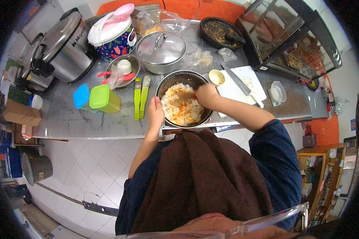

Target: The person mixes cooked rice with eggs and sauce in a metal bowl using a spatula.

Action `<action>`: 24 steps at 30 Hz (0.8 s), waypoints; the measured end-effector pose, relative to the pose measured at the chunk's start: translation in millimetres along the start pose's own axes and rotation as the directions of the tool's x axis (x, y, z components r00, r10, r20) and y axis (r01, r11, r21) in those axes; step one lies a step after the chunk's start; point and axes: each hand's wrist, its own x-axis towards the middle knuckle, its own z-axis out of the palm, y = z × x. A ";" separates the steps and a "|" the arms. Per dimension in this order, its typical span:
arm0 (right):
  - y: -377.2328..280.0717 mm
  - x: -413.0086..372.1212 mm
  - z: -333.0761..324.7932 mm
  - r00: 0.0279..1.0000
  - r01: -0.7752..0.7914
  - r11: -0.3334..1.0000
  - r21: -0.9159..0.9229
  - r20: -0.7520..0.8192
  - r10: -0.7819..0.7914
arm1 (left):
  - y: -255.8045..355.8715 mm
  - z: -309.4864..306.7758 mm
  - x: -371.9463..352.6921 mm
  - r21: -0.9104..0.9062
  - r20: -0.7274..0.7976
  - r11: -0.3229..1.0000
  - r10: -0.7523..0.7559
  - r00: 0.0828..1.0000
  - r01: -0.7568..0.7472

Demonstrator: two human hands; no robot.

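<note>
A dark-rimmed metal pot (160,89) stands at the counter's front edge, with white rice (175,113) mixed with orange and yellow bits inside. At the pot's left side, my left hand (156,112) grips the rim. My right hand (207,96) is closed in a fist over the pot's right side. What looks like a brownish utensil reaches from it into the rice; its shape is mostly hidden. Just beyond my right hand is a small cream bowl (216,77). Two green-handled tongs (141,99) lie left of the pot.
On the right, a knife (239,83) rests across a white cutting board (249,79), beside a small scale (276,95). Behind stand a lidded pot (161,47) and a stone mortar (215,30). Green (104,98) and blue-lidded (82,96) containers, a metal bowl (135,65) and a glass cabinet (295,36) surround the area.
</note>
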 end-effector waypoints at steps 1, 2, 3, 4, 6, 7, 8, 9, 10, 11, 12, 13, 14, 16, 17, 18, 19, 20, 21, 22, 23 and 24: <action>-5.6 -10.3 4.1 0.988 0.100 0.995 0.014 0.120 -0.101 | 2.3 5.3 -6.7 -0.076 -0.091 0.997 -0.011 0.996 0.004; -9.5 -17.9 4.9 0.971 0.143 0.988 0.061 0.182 -0.152 | 3.4 9.4 -12.4 -0.153 -0.180 0.988 -0.030 0.983 0.002; -13.4 -30.1 -19.8 0.947 0.074 0.975 0.209 0.291 -0.134 | 0.5 12.5 -15.6 -0.200 -0.180 0.980 -0.056 0.982 0.019; -18.4 -15.7 -2.6 0.947 0.073 0.976 0.205 0.291 -0.132 | 2.6 15.6 -18.3 -0.204 -0.181 0.979 -0.056 0.982 0.019; -32.2 14.5 32.4 0.779 0.568 0.750 0.340 0.074 -0.623 | 6.3 19.3 -22.7 -0.150 -0.337 0.987 -0.004 0.942 -0.050; -32.1 17.9 35.1 0.782 0.565 0.754 0.335 0.073 -0.619 | 7.3 16.2 -23.7 -0.182 -0.284 0.982 -0.001 0.959 -0.053; -30.5 21.4 37.4 0.905 0.205 0.649 0.732 0.111 -0.411 | 7.4 15.1 -23.9 -0.187 -0.290 0.980 0.005 0.957 -0.061; -26.9 20.3 28.8 0.943 -0.176 0.317 0.932 0.252 -0.218 | 7.0 14.9 -25.0 -0.177 -0.276 0.983 -0.002 0.961 -0.049; -18.4 15.1 15.7 0.943 -0.174 0.326 0.929 0.253 -0.218 | 5.8 15.7 -26.3 -0.166 -0.261 0.986 -0.012 0.965 -0.032; -6.9 6.4 3.2 0.980 -0.026 0.306 0.952 0.084 -0.180 | -4.6 22.4 -27.3 -0.105 -0.304 0.993 0.010 0.953 -0.044; 2.8 -1.0 -6.8 0.987 0.122 0.286 0.950 -0.086 -0.137 | -6.7 23.0 -28.5 -0.106 -0.302 0.994 0.006 0.953 -0.040; 11.0 -3.7 -12.4 0.990 0.001 0.264 0.965 0.037 -0.138 | -7.6 23.5 -28.5 -0.106 -0.299 0.992 0.030 0.954 -0.064; 11.6 -2.3 -12.4 0.990 -0.002 0.266 0.964 0.039 -0.136 | -7.8 24.6 -27.0 -0.107 -0.298 0.990 0.055 0.953 -0.091; 6.6 2.9 -12.0 0.967 0.024 0.709 0.705 -0.196 0.162 | 0.2 20.2 -26.9 -0.148 -0.260 0.987 0.030 0.965 -0.070; -11.6 8.2 -14.0 0.933 -0.185 0.701 0.689 -0.101 0.345 | 2.6 18.4 -27.1 -0.181 -0.221 0.982 0.008 0.975 -0.049; -29.2 5.7 -25.7 0.925 -0.237 0.760 0.606 -0.099 0.367 | 0.4 19.4 -26.5 -0.180 -0.214 0.983 0.008 0.977 -0.047; -47.0 17.3 -12.4 0.958 -0.152 0.797 0.584 -0.112 0.265 | -2.8 22.1 -25.4 -0.171 -0.248 0.982 0.041 0.968 -0.085; -58.8 28.7 6.0 0.980 -0.064 0.825 0.561 -0.121 0.158 | -4.6 23.9 -25.5 -0.162 -0.281 0.979 0.071 0.957 -0.121; -59.3 31.2 10.8 0.980 -0.067 0.822 0.566 -0.116 0.160 | -3.0 23.1 -25.7 -0.160 -0.274 0.980 0.071 0.959 -0.118; -55.9 35.7 14.6 0.993 -0.025 0.843 0.538 -0.085 0.083 | -1.3 22.3 -25.2 -0.155 -0.273 0.982 0.058 0.960 -0.103; -50.6 39.8 18.9 0.999 0.020 0.859 0.512 -0.050 0.007 | 0.4 20.8 -26.1 -0.150 -0.269 0.985 0.044 0.962 -0.087; -32.6 41.2 17.9 0.999 0.043 0.844 0.535 -0.043 -0.023 | 1.3 19.5 -27.1 -0.149 -0.262 0.985 0.044 0.964 -0.086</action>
